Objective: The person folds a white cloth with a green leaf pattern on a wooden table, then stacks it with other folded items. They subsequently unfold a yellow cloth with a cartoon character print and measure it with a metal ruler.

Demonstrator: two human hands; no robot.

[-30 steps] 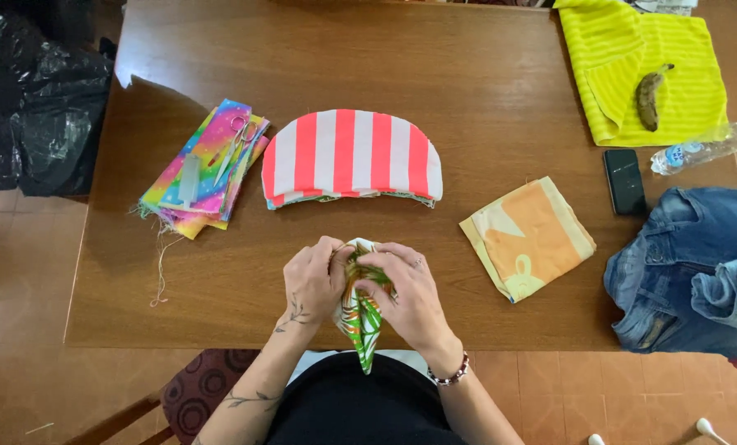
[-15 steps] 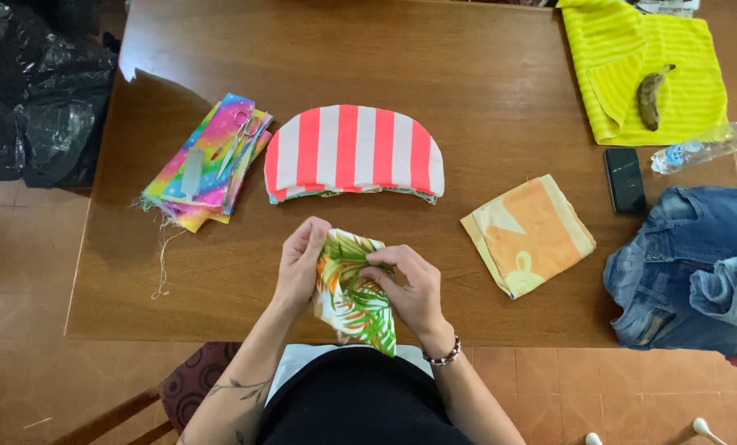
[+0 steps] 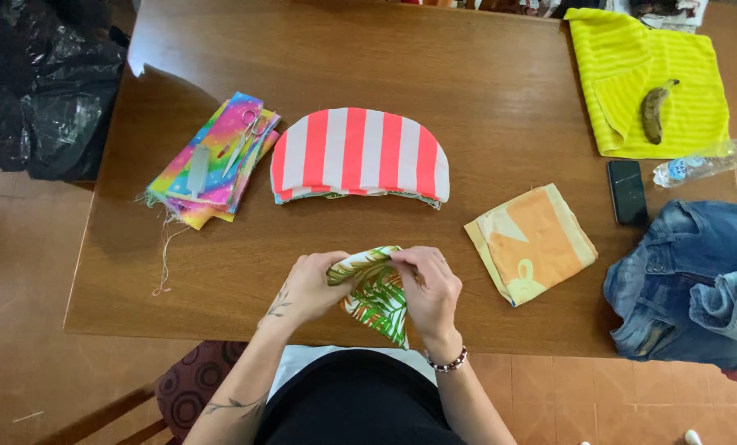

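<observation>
Both hands pinch one small piece of leaf-print fabric (image 3: 377, 295), white with green and orange fronds, at the near edge of the wooden table (image 3: 484, 91). Left hand (image 3: 312, 286): fingers curled, thumb and fingertips pressed together on the cloth's left upper corner. Right hand (image 3: 430, 288): fingers bent over the top fold, pinching the right upper edge; a beaded bracelet (image 3: 446, 363) circles its wrist. Between the two grips the fabric is bunched, and its lower point hangs down toward the person's lap.

Head view, positions given relative to the leaf-print fabric. Directly beyond it, well apart, lies a half-round red-and-white striped piece (image 3: 359, 154), flat on the table. Beyond and to the left sits a stack of rainbow-coloured fabric (image 3: 212, 161) with frayed threads trailing off its edge; a pair of scissors (image 3: 249, 136) rests on top of the stack. To the right, near, lies a folded orange and yellow cloth (image 3: 533, 241). Farther right are a dark phone (image 3: 629, 192), face up, and a heap of blue denim (image 3: 694, 284) at the table's right edge. Far beyond and to the right, a yellow garment (image 3: 632, 74) carries a browned banana (image 3: 654, 111), with a clear plastic bottle (image 3: 702, 163) lying on its side just beside it. A black plastic bag (image 3: 43, 82) stands on the floor, far left.
</observation>
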